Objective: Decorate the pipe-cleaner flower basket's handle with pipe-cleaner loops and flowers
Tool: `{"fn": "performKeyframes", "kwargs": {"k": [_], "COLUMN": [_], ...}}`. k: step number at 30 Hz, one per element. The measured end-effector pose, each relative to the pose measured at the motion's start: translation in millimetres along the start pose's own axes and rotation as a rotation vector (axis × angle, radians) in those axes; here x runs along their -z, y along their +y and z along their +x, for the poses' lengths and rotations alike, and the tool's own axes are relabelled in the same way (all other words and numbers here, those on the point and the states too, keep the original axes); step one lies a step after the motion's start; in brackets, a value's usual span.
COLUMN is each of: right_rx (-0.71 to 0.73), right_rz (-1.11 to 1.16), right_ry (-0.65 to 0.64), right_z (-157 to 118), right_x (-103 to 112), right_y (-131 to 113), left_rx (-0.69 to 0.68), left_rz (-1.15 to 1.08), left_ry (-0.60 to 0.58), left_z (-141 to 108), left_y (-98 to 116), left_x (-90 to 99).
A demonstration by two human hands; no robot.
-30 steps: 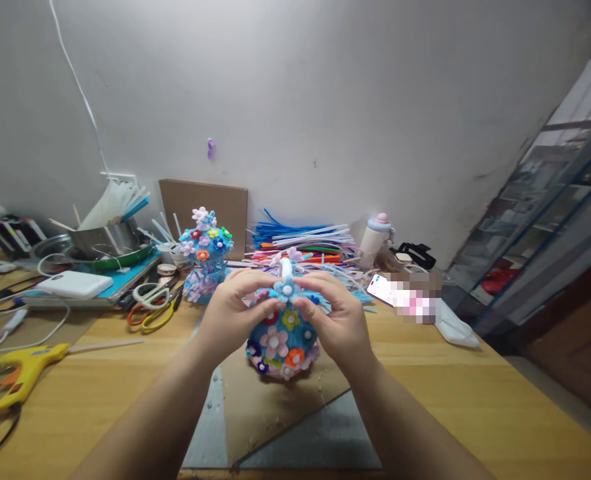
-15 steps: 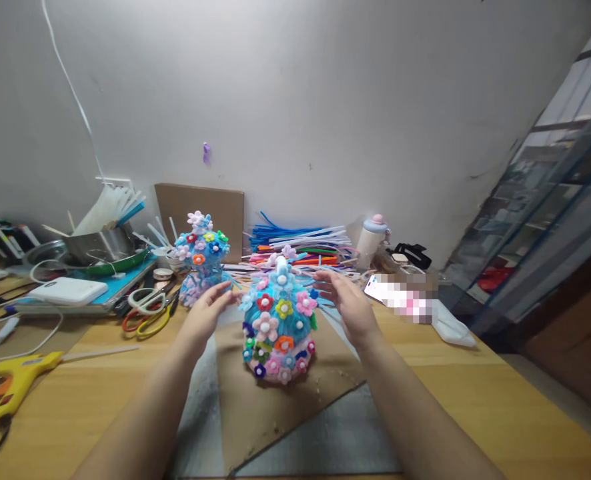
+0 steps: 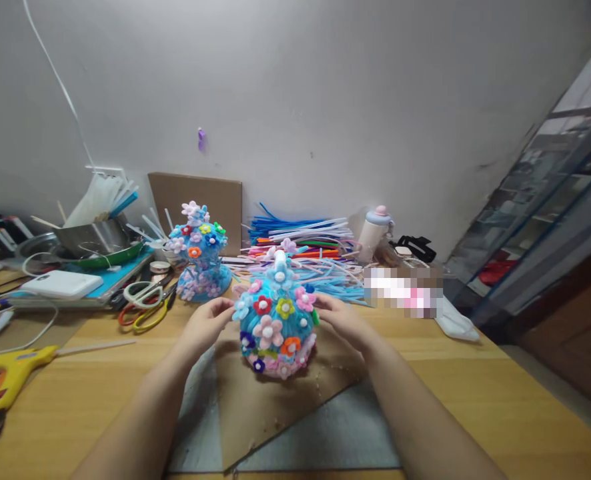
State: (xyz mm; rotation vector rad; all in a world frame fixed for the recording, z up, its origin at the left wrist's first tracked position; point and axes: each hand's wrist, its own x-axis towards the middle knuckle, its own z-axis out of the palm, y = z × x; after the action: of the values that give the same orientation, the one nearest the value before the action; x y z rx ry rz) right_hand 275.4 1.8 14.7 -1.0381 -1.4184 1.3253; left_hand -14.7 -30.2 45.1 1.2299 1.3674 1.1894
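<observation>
A blue pipe-cleaner ornament covered with small colourful flowers stands on a piece of brown cardboard. It leans slightly toward me, and a looped stem with pale flowers tops it. My left hand grips its left side, the fingertips partly hidden behind the flowers. On the opposite side my right hand holds it, with fingers curving round the back edge. Behind my left hand stands a similar flower-covered pipe-cleaner piece with a narrow waist and a wider base.
Bundles of pipe cleaners lie along the wall. Scissors and a yellow glue gun are at left, near a white power bank and a metal bowl. A bottle stands at back right. A grey mat lies under the cardboard.
Both hands have moved inward from beside the ornament and taken hold of its sides. Its top now tips toward me. The view has shifted slightly.
</observation>
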Motion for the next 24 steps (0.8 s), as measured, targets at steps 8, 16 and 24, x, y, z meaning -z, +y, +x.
{"fn": "performKeyframes", "kwargs": {"k": [8,16,24], "right_rx": [0.112,0.505,0.47], "right_rz": [0.012,0.136,0.058], "right_ry": [0.069,-0.076,-0.202], "right_z": [2,-23,-38], "right_x": [-5,-20,-29], "right_y": [6,-14,-18], "left_rx": [-0.092,-0.423,-0.395], "left_rz": [-0.211,-0.302,-0.195], "left_ry": [-0.117,-0.402,-0.322], "left_z": [-15,-35,-29], "left_y": [3,8,-8], "left_x": [-14.5,-19.4,-22.4]}}
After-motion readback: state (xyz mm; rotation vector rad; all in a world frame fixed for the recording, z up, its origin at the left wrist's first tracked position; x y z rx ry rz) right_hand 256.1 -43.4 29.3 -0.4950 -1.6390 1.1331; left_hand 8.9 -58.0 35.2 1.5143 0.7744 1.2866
